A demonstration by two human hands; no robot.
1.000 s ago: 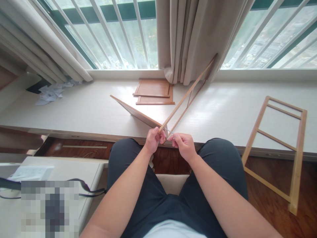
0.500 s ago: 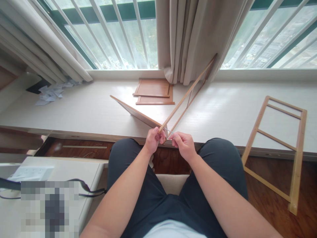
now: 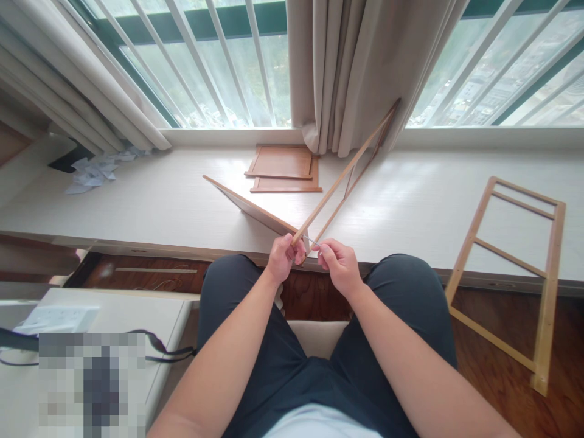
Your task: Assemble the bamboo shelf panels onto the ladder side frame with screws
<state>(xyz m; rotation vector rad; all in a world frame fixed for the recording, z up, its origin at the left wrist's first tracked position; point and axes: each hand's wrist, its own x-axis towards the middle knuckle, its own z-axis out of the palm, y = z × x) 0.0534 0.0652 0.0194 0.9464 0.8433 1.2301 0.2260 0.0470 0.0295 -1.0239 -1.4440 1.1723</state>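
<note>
My left hand (image 3: 280, 260) is closed around the near end of a wooden frame (image 3: 338, 180), which stands on its edge and slants away to the right toward the curtain. Between the finger and thumb of my right hand (image 3: 340, 263) is a thin metal rod (image 3: 313, 242), perhaps a hex key. Its far tip reaches the frame's corner beside my left fingers. A wooden panel (image 3: 250, 210), also on edge, runs from that corner to the left. My fingers hide the joint itself.
Two wooden panels (image 3: 285, 163) overlap on the white ledge (image 3: 182, 207). Another wooden frame (image 3: 547, 274) leans over the ledge's edge at right. Crumpled paper scraps (image 3: 93, 173) lie far left. A white cabinet (image 3: 168, 328) with a black strap (image 3: 157, 340) stands at lower left.
My right hand has turned very slightly around the metal rod. My left hand, the frame and the panels stay where they were.
</note>
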